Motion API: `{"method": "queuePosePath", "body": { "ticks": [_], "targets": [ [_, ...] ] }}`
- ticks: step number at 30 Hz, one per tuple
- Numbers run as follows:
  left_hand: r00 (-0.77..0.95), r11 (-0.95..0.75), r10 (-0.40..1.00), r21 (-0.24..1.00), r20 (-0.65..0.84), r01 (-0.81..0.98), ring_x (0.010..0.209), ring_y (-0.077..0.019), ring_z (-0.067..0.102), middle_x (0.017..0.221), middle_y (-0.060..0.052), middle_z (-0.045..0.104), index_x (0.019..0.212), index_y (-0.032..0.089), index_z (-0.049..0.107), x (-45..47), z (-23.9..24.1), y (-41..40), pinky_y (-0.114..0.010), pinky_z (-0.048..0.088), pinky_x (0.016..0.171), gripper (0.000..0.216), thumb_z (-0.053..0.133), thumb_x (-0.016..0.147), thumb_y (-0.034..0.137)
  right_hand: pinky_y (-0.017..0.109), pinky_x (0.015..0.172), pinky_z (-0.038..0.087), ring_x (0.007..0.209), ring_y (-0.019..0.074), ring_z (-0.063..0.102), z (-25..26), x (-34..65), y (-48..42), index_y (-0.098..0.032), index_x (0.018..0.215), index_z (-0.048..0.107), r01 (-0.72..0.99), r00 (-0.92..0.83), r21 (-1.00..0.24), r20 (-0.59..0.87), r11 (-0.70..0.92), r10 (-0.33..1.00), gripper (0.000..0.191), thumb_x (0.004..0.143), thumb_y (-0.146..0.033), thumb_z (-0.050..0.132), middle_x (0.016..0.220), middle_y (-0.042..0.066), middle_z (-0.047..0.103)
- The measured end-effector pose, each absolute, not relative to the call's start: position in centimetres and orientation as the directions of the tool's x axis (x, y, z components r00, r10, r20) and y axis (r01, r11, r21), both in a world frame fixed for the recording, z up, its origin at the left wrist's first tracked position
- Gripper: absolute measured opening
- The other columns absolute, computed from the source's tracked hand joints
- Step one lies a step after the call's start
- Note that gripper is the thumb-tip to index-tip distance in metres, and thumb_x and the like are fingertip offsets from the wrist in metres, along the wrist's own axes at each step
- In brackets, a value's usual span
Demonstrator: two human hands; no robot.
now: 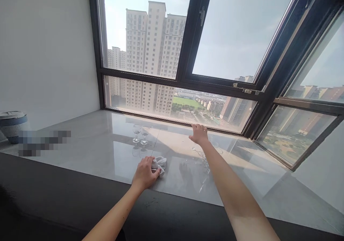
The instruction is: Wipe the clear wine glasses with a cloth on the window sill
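Observation:
My left hand [143, 174] rests on the glossy grey sill [80, 144] near its front edge, fingers curled over a small crumpled grey cloth [160, 163]. My right hand [199, 134] reaches far forward, close to the lower window frame [172, 118], with fingers stretched out and nothing visible in them. Just under and right of that wrist stand clear wine glasses [212, 150], hard to make out against the light. Two more clear stemmed glasses [140, 134] stand upright side by side to the left, apart from both hands.
A dark-framed window [188, 54] spans the back, with a handle [202, 14] high up, and angles round at the right. A white wall [45, 47] closes the left side. A round blue-lidded container [11, 124] sits far left. A black ledge [67, 194] runs along the sill's front.

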State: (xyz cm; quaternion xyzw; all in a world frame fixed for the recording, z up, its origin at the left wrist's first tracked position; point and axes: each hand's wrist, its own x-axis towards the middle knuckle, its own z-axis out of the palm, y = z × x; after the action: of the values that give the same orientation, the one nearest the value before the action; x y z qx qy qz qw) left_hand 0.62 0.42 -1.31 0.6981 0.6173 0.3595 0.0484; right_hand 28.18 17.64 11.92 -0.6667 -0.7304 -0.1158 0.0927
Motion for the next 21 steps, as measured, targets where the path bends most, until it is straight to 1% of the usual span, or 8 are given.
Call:
{"method": "queuePosePath", "body": {
  "ticks": [4, 7, 9, 12, 14, 16, 18, 21],
  "targets": [
    [-0.020, -0.234, 0.895, 0.505, 0.446, 0.831, 0.099, -0.0249, 0.054, 0.107, -0.009, 0.059, 0.115, 0.020, 0.055, 0.6, -1.3, 0.5, -0.036, 0.041, 0.087, 0.042, 0.055, 0.080, 0.043, 0.042, 0.103, 0.025, 0.123, 0.0281, 0.034, 11.2, 24.5, 14.8, -0.020, 0.131, 0.044, 0.952, -0.245, -0.043, 0.482, 0.302, 0.841, 0.052, 0.082, -0.037, 0.055, 0.134, 0.013, 0.045],
    [-0.010, -0.251, 0.889, 0.507, 0.457, 0.825, 0.099, -0.0246, 0.055, 0.107, -0.009, 0.059, 0.115, 0.020, 0.054, 0.5, -1.3, 0.5, -0.037, 0.042, 0.087, 0.042, 0.055, 0.080, 0.043, 0.041, 0.101, 0.029, 0.118, 0.0268, 0.040, 9.4, 21.5, 12.0, -0.020, 0.125, 0.051, 0.880, -0.323, -0.148, 0.511, 0.451, 0.797, 0.044, 0.082, -0.030, 0.055, 0.126, 0.011, 0.053],
    [-0.011, -0.264, 0.884, 0.517, 0.468, 0.814, 0.102, -0.0250, 0.054, 0.107, -0.009, 0.059, 0.116, 0.019, 0.053, 0.4, -1.5, 0.6, -0.038, 0.042, 0.089, 0.043, 0.055, 0.080, 0.044, 0.039, 0.099, 0.033, 0.117, 0.0254, 0.043, 7.7, 19.6, 10.0, -0.021, 0.122, 0.054, 0.812, -0.329, -0.276, 0.510, 0.514, 0.795, 0.039, 0.083, -0.028, 0.055, 0.122, 0.009, 0.056],
    [-0.031, -0.278, 0.875, 0.555, 0.483, 0.784, 0.109, -0.0260, 0.053, 0.114, -0.011, 0.057, 0.125, 0.018, 0.047, 0.5, -1.9, 0.8, -0.040, 0.043, 0.092, 0.052, 0.055, 0.081, 0.044, 0.036, 0.095, 0.039, 0.111, 0.0230, 0.051, 4.6, 16.7, 7.2, -0.021, 0.120, 0.056, 0.667, -0.302, -0.516, 0.472, 0.537, 0.828, 0.036, 0.084, -0.028, 0.054, 0.114, 0.007, 0.061],
    [-0.032, -0.305, 0.863, 0.571, 0.504, 0.762, 0.114, -0.0260, 0.051, 0.121, -0.013, 0.054, 0.136, 0.017, 0.036, 0.5, -2.1, 0.7, -0.040, 0.044, 0.094, 0.063, 0.056, 0.080, 0.039, 0.034, 0.092, 0.042, 0.108, 0.0220, 0.055, 2.5, 15.0, 5.7, -0.022, 0.120, 0.057, 0.577, -0.325, -0.623, 0.418, 0.528, 0.848, 0.036, 0.084, -0.030, 0.056, 0.111, 0.007, 0.063],
    [0.013, -0.357, 0.842, 0.537, 0.540, 0.764, 0.119, -0.0267, 0.049, 0.127, -0.015, 0.050, 0.143, 0.016, 0.024, 0.4, -2.0, 0.4, -0.043, 0.042, 0.098, 0.073, 0.055, 0.079, 0.032, 0.033, 0.090, 0.043, 0.105, 0.0214, 0.058, 0.6, 13.9, 4.6, -0.023, 0.118, 0.058, 0.530, -0.373, -0.665, 0.373, 0.526, 0.849, 0.034, 0.085, -0.028, 0.055, 0.108, 0.007, 0.064],
    [0.120, -0.429, 0.815, 0.450, 0.567, 0.784, 0.124, -0.0289, 0.045, 0.132, -0.017, 0.048, 0.147, 0.016, 0.018, 0.1, -1.6, -0.2, -0.046, 0.037, 0.104, 0.082, 0.056, 0.075, 0.025, 0.032, 0.091, 0.043, 0.105, 0.0215, 0.058, -0.8, 13.6, 4.0, -0.022, 0.121, 0.057, 0.507, -0.385, -0.683, 0.367, 0.526, 0.847, 0.037, 0.084, -0.025, 0.054, 0.109, 0.007, 0.064],
    [0.333, -0.545, 0.779, 0.312, 0.532, 0.778, 0.127, -0.0311, 0.042, 0.137, -0.015, 0.046, 0.149, 0.020, 0.019, -0.7, -0.4, -0.7, -0.050, 0.029, 0.111, 0.089, 0.060, 0.070, 0.024, 0.032, 0.090, 0.043, 0.103, 0.0210, 0.059, -1.8, 14.7, 3.7, -0.019, 0.138, 0.041, 0.521, -0.318, -0.697, 0.378, 0.493, 0.869, 0.060, 0.079, -0.016, 0.053, 0.111, 0.009, 0.062]
  ]
}}
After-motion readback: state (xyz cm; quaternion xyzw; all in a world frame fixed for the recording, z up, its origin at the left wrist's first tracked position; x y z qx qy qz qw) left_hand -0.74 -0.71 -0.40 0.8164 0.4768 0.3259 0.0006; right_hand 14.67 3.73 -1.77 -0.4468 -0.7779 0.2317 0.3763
